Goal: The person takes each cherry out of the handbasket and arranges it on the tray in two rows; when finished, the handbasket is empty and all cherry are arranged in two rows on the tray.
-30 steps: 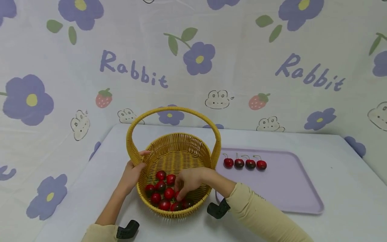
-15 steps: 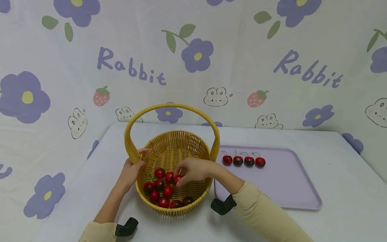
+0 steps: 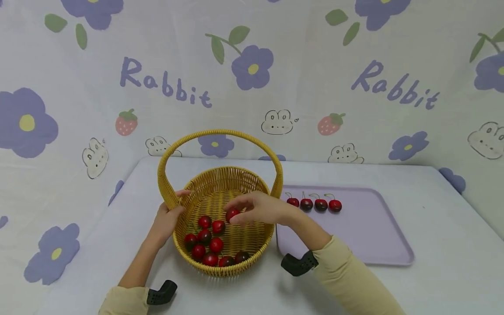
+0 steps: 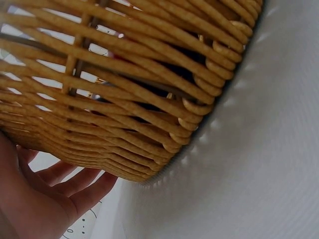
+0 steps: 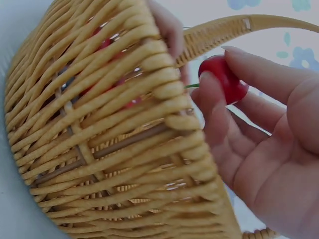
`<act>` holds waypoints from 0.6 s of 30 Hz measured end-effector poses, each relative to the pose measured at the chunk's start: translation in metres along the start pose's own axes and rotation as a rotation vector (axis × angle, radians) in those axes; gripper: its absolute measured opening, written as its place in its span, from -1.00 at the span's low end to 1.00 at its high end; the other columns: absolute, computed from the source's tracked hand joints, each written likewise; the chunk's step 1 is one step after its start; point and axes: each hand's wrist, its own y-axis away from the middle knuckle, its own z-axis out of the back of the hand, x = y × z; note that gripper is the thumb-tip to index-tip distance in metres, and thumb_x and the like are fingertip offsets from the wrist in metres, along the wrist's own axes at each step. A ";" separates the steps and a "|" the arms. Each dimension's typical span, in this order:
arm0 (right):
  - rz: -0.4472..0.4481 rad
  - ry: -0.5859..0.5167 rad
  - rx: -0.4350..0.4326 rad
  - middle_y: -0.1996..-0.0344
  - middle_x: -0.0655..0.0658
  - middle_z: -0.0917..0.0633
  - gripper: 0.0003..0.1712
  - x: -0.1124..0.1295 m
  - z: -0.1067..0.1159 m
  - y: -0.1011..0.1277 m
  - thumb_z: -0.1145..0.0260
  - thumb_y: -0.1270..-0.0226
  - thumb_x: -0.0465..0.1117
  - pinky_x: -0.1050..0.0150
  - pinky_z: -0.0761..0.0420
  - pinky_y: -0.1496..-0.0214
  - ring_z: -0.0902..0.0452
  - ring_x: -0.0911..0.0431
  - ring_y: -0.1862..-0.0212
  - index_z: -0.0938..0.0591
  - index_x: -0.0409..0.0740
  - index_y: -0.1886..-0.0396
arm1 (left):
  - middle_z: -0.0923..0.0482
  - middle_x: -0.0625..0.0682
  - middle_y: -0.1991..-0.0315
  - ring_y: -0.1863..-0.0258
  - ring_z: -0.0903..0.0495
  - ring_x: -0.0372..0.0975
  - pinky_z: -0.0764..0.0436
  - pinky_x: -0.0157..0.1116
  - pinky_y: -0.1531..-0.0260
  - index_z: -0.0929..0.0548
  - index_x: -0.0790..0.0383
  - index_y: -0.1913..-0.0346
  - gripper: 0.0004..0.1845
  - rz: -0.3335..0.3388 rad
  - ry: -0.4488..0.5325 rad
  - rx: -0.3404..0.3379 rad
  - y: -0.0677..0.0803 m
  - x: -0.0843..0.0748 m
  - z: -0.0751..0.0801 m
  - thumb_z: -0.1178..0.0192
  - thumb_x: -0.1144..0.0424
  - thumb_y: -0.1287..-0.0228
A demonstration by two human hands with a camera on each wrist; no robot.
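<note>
Lifted since a second ago, the cherry (image 3: 232, 214) now sits above the basket floor instead of down among the heap, and the right hand (image 3: 261, 209) carrying it has risen from the near wall toward the middle of the basket. That fruit is glossy red, round, pinched between thumb and fingertips; the right wrist view (image 5: 224, 78) shows a short green stem poking out toward the basket side.

Below it, eight more cherries (image 3: 210, 243) lie clustered in the near half of the woven yellow basket (image 3: 224, 273), some bright red, some darker. The basket stands on the white table (image 3: 453, 245) with its arched handle (image 3: 220, 133) upright.

The left hand (image 3: 167, 218) grips the basket's left rim beside the foot of the handle, thumb over the top edge; in the left wrist view the fingers (image 4: 75, 181) curl against the outer weave, though the thumb is out of that picture.

To the right, touching or nearly touching the basket, a lilac tray (image 3: 378, 245) holds four cherries (image 3: 313, 204) in a row along its far edge, stems up.

Both wrist views are filled by wickerwork, so the heap shows only as red glimpses through the gaps. Black wrist mounts (image 3: 299, 264) hide both cuffs.
</note>
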 end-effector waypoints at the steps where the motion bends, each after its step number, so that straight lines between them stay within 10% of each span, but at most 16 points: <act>1: 0.004 -0.041 -0.003 0.16 -0.09 -0.63 -0.54 0.000 0.001 0.002 -0.32 -0.28 -0.12 -0.07 -0.53 0.04 -0.56 -0.16 0.13 -0.56 -0.10 -0.16 | -0.27 0.28 -0.31 -0.32 -0.18 0.06 -0.12 0.06 -0.25 -0.39 0.35 -0.26 -0.54 -0.002 0.001 0.001 0.000 0.000 0.000 0.16 0.48 -0.31; 18: 0.051 -0.393 -0.055 0.04 -0.23 -0.53 -0.65 0.004 0.011 0.035 -0.20 -0.39 -0.23 0.14 -0.53 0.01 -0.54 -0.05 0.05 -0.46 -0.29 -0.10 | -0.21 0.27 -0.35 -0.30 -0.20 0.05 -0.14 0.02 -0.23 -0.36 0.32 -0.30 -0.52 0.025 0.026 0.022 0.000 -0.003 0.000 0.17 0.48 -0.33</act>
